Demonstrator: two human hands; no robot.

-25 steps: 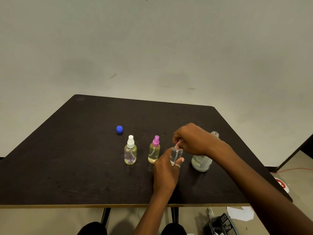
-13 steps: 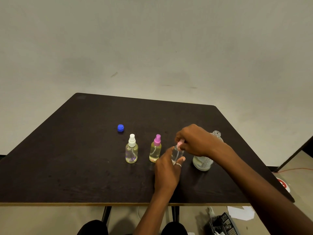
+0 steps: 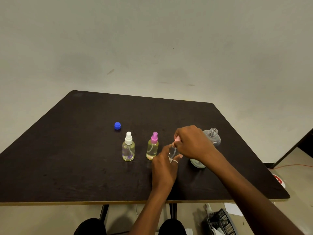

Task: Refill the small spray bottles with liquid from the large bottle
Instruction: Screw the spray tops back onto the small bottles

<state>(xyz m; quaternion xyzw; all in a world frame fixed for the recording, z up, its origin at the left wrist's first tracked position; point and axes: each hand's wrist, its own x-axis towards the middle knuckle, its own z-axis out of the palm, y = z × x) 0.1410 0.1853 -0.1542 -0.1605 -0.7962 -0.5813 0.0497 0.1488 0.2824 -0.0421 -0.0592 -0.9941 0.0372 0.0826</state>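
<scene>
My left hand grips the body of a small clear spray bottle that stands on the dark table. My right hand pinches its pale pink spray cap at the top. To the left stand a pink-capped spray bottle and a white-capped spray bottle, both holding yellowish liquid. The large clear bottle stands uncapped behind my right hand, partly hidden by it. Its blue cap lies further back on the left.
A pale wall rises behind the table. On the floor at the lower right lie a black mesh basket, sheets of paper and a red and white disc. My dark shoes show under the table's front edge.
Both hands stay on the small clear bottle. My right hand's fingers have shifted slightly on the pink cap. The view has drifted a little.
</scene>
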